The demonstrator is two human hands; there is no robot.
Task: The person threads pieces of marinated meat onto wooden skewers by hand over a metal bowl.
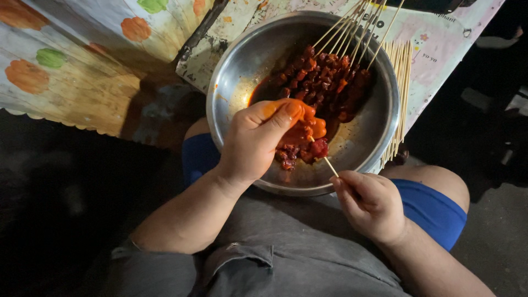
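Observation:
A steel bowl (234,82) rests on my lap and against a table edge, holding dark red marinated meat pieces (324,82) on several bamboo skewers. My left hand (258,140), fingers stained orange with sauce, pinches meat pieces (305,140) over the bowl's near side. My right hand (371,203) grips the bare end of a thin bamboo skewer (329,163) whose tip goes into that meat. Finished skewer sticks (357,27) lean out over the bowl's far rim.
A bundle of bare bamboo skewers (400,93) lies along the bowl's right rim. A patterned table covering (71,60) with orange and green shapes spreads to the left and behind. Dark ground lies at both sides, my blue shorts (429,206) below.

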